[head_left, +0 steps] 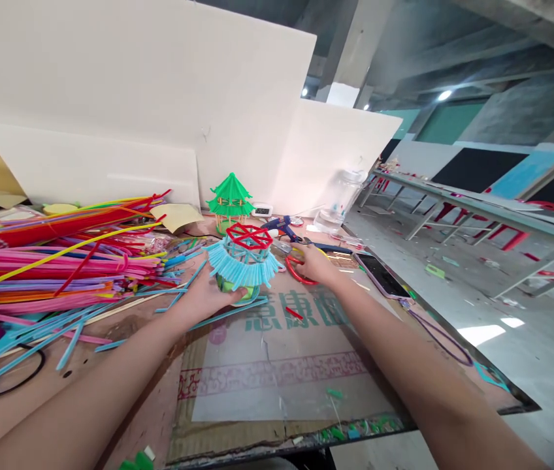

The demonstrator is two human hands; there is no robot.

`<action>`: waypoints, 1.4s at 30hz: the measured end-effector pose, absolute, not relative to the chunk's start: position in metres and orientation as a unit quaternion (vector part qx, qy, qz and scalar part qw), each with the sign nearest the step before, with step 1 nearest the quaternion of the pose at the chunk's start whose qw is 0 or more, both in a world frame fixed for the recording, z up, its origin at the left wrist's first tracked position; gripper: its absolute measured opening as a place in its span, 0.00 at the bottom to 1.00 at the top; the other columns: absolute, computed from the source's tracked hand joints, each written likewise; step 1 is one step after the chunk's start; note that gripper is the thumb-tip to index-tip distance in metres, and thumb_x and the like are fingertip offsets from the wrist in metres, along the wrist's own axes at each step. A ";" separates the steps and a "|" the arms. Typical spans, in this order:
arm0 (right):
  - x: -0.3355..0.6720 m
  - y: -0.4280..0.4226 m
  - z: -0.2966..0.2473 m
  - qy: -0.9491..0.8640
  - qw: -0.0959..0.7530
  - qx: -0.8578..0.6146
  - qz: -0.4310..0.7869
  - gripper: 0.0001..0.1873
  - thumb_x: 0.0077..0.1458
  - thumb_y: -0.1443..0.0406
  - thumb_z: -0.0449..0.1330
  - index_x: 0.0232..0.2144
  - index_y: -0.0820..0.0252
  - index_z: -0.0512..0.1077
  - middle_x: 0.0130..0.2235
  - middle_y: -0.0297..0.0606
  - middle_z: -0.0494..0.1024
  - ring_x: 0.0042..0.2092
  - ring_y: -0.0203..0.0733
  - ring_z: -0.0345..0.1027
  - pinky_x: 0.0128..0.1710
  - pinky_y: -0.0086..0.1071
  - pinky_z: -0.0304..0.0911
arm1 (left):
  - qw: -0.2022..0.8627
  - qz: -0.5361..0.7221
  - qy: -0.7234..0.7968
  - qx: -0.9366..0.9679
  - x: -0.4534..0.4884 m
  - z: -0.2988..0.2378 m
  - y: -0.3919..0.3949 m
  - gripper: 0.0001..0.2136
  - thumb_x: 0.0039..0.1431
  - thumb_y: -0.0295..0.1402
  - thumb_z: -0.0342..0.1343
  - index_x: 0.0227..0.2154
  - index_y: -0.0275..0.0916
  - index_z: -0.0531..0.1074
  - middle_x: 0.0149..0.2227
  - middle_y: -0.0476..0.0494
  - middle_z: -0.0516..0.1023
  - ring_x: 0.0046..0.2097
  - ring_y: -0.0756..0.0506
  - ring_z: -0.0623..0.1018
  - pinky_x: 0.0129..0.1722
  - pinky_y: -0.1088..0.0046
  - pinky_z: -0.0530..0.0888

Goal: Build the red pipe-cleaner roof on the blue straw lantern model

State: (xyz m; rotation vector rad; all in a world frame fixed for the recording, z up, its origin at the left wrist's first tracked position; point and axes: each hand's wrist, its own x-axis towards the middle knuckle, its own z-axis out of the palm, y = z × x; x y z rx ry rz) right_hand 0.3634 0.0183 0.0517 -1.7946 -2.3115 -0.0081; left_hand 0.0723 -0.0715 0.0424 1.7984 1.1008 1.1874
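My left hand (208, 294) is closed around the lower part of a small craft pavilion (245, 264). The pavilion has a pale blue fringed roof of fuzzy strips, a red lattice ring on top and a green base, and stands roughly upright. To its right, my right hand (315, 262) reaches down over red-handled scissors (301, 277), its fingers at the handles; the blades are hidden. Just beyond lie a blue glue gun (281, 225) and a tool with dark blue handles (338, 249). A green-roofed pavilion (231, 196) stands behind the blue one.
Bundles of colourful pipe cleaners (61, 267) cover the table's left side. A phone (382, 275) with a purple strap lies right, near the edge. A clear plastic container (340, 199) stands behind. White boards (134, 85) rise at the back; a translucent sheet (277, 385) lies in front.
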 end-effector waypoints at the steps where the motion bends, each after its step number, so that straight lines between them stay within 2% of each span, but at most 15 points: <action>1: 0.366 0.011 0.053 -0.775 0.130 -0.619 -0.006 0.32 0.55 0.66 0.60 0.62 0.62 0.63 0.56 0.52 0.72 0.52 0.50 0.71 0.51 0.36 0.63 | 0.355 0.464 0.420 0.695 0.072 0.046 -0.073 0.27 0.46 0.46 0.65 0.48 0.37 0.69 0.52 0.33 0.78 0.55 0.36 0.76 0.59 0.51 0.69; 3: 0.371 -0.004 0.059 -0.756 0.182 -0.629 -0.012 0.27 0.58 0.64 0.57 0.59 0.63 0.64 0.55 0.51 0.73 0.53 0.50 0.70 0.51 0.36 0.63 | 0.349 0.467 0.414 0.699 0.068 0.055 -0.077 0.25 0.48 0.45 0.64 0.46 0.37 0.70 0.53 0.34 0.77 0.55 0.36 0.76 0.60 0.52 0.69; 5: 0.374 -0.022 0.068 -0.745 0.221 -0.630 -0.013 0.24 0.61 0.60 0.54 0.57 0.63 0.63 0.51 0.49 0.75 0.49 0.48 0.72 0.47 0.36 0.65 | 0.343 0.459 0.422 0.703 0.065 0.065 -0.080 0.23 0.48 0.45 0.63 0.45 0.39 0.71 0.52 0.36 0.78 0.55 0.36 0.76 0.59 0.53 0.69; 8: 0.374 -0.048 0.081 -0.757 0.282 -0.589 -0.008 0.24 0.59 0.57 0.57 0.55 0.63 0.63 0.44 0.45 0.77 0.41 0.47 0.72 0.41 0.36 0.66 | 0.349 0.449 0.436 0.698 0.063 0.078 -0.084 0.23 0.47 0.46 0.64 0.45 0.40 0.72 0.50 0.39 0.80 0.51 0.35 0.78 0.56 0.53 0.73; 11: 0.370 -0.070 0.086 -0.815 0.314 -0.484 -0.052 0.27 0.58 0.58 0.59 0.57 0.60 0.62 0.47 0.46 0.74 0.44 0.49 0.71 0.42 0.38 0.65 | 0.355 0.444 0.440 0.696 0.065 0.081 -0.086 0.23 0.46 0.44 0.64 0.44 0.40 0.73 0.48 0.38 0.81 0.49 0.35 0.80 0.53 0.53 0.75; 14: 0.365 -0.080 0.087 -0.837 0.304 -0.438 -0.123 0.27 0.59 0.60 0.59 0.60 0.57 0.62 0.45 0.45 0.72 0.46 0.51 0.68 0.42 0.38 0.64 | 0.342 0.428 0.457 0.701 0.065 0.075 -0.084 0.23 0.48 0.43 0.64 0.46 0.39 0.74 0.49 0.38 0.80 0.51 0.34 0.78 0.55 0.53 0.73; 17: 0.365 -0.080 0.085 -0.824 0.304 -0.445 -0.174 0.23 0.59 0.57 0.60 0.54 0.61 0.67 0.40 0.44 0.70 0.42 0.50 0.67 0.38 0.37 0.63 | 0.333 0.409 0.464 0.711 0.064 0.069 -0.081 0.24 0.50 0.43 0.63 0.50 0.41 0.73 0.48 0.41 0.82 0.54 0.35 0.77 0.58 0.55 0.71; 21: 0.368 -0.077 0.082 -0.811 0.291 -0.451 -0.233 0.21 0.60 0.53 0.59 0.47 0.62 0.71 0.38 0.45 0.70 0.39 0.49 0.65 0.35 0.37 0.60 | 0.339 0.387 0.468 0.719 0.063 0.067 -0.082 0.22 0.53 0.45 0.61 0.50 0.43 0.74 0.44 0.43 0.83 0.54 0.36 0.77 0.57 0.59 0.72; 24: 0.368 -0.076 0.079 -0.806 0.285 -0.457 -0.245 0.21 0.60 0.52 0.59 0.48 0.61 0.71 0.38 0.45 0.70 0.39 0.49 0.65 0.35 0.36 0.60 | 0.356 0.373 0.469 0.717 0.064 0.064 -0.083 0.21 0.53 0.46 0.61 0.49 0.43 0.75 0.47 0.43 0.82 0.53 0.36 0.77 0.57 0.59 0.72; 29: 0.367 -0.078 0.075 -0.800 0.291 -0.462 -0.249 0.20 0.61 0.52 0.58 0.47 0.60 0.72 0.38 0.44 0.71 0.39 0.47 0.65 0.35 0.36 0.59 | 0.367 0.365 0.486 0.704 0.063 0.055 -0.084 0.26 0.49 0.47 0.64 0.50 0.42 0.74 0.54 0.39 0.78 0.56 0.34 0.75 0.60 0.53 0.68; 35: 0.364 -0.079 0.077 -0.797 0.291 -0.462 -0.257 0.21 0.60 0.51 0.60 0.47 0.59 0.72 0.36 0.42 0.70 0.38 0.47 0.64 0.34 0.35 0.58 | 0.380 0.362 0.519 0.675 0.063 0.052 -0.084 0.30 0.45 0.52 0.65 0.48 0.38 0.74 0.51 0.34 0.79 0.54 0.31 0.76 0.57 0.49 0.71; 42: 0.365 -0.080 0.080 -0.791 0.280 -0.465 -0.282 0.18 0.62 0.54 0.58 0.48 0.60 0.72 0.37 0.43 0.71 0.38 0.47 0.65 0.32 0.35 0.57 | 0.393 0.369 0.490 0.685 0.066 0.054 -0.088 0.26 0.48 0.48 0.65 0.48 0.41 0.74 0.51 0.37 0.79 0.54 0.33 0.77 0.57 0.53 0.72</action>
